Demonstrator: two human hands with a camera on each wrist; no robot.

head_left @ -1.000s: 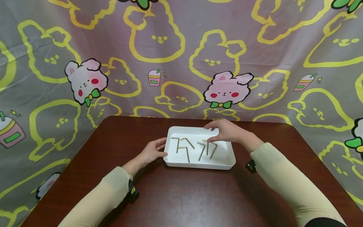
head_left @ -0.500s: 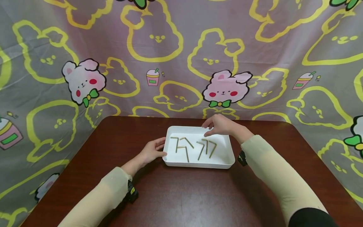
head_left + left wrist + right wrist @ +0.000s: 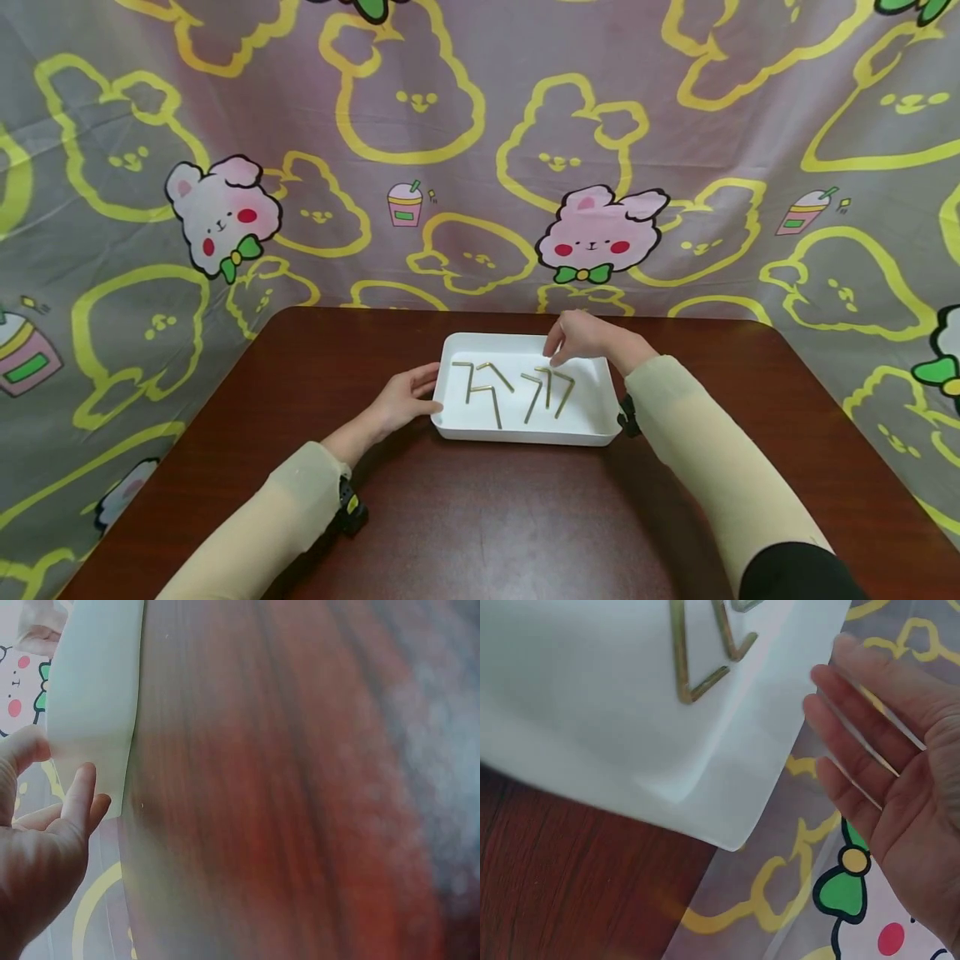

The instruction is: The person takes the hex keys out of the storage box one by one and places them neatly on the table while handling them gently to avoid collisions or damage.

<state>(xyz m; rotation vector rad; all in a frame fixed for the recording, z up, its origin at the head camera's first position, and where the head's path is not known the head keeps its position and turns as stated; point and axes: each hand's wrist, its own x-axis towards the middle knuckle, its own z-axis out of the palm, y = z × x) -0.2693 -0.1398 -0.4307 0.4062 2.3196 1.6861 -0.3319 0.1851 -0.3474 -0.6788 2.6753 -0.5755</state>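
Note:
A shallow white tray (image 3: pixel 457 433) lies on the table with several brass-coloured L-shaped rods that look like Allen keys (image 3: pixel 495 408) on its floor. They form two loose groups, left and right. My left hand (image 3: pixel 400 402) touches the tray's left end, fingers at its side wall and thumb near the front corner. Over the far right part of the tray hovers my right hand (image 3: pixel 588 336), thumb pointing down close to the upper ends of the right group. In the right wrist view its fingers (image 3: pixel 847 739) are extended by the tray's rim, with nothing seen between them.
The dark reddish-brown table (image 3: pixel 480 517) extends on all sides of the tray. A grey curtain (image 3: pixel 450 100) printed with yellow outlines and rabbit faces hangs behind and beside it. Small black devices (image 3: pixel 351 505) sit at both wrists.
My right hand first draws back and left, away from the rods, then shifts slightly right and dips its fingers. The left hand, the tray and the rods stay in place.

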